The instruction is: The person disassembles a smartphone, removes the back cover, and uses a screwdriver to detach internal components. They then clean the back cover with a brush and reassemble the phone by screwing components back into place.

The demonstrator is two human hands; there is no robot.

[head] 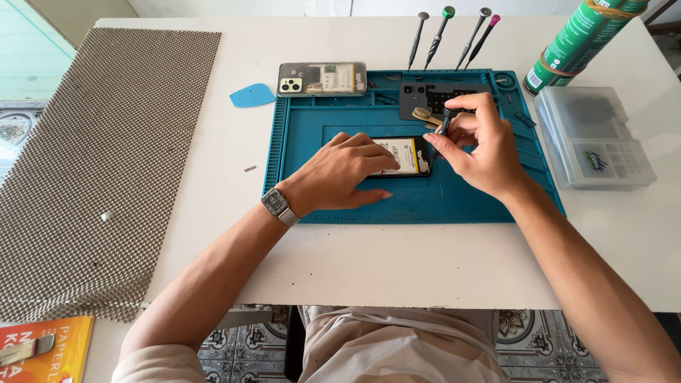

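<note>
Screwdriver (445, 122) in right hand (477, 145) pinch

both forearms reach forward from the lower edge of the head view, bare to the elbow. left hand (347, 170) lies palm down, fingers spread and slightly curled, pressing flat; wrist straight, turned inward. right hand (479, 142) is raised on its heel, wrist bent, thumb and forefinger pinched together at the tips, remaining fingers curled beneath. the two hands sit close, not touching.
</note>
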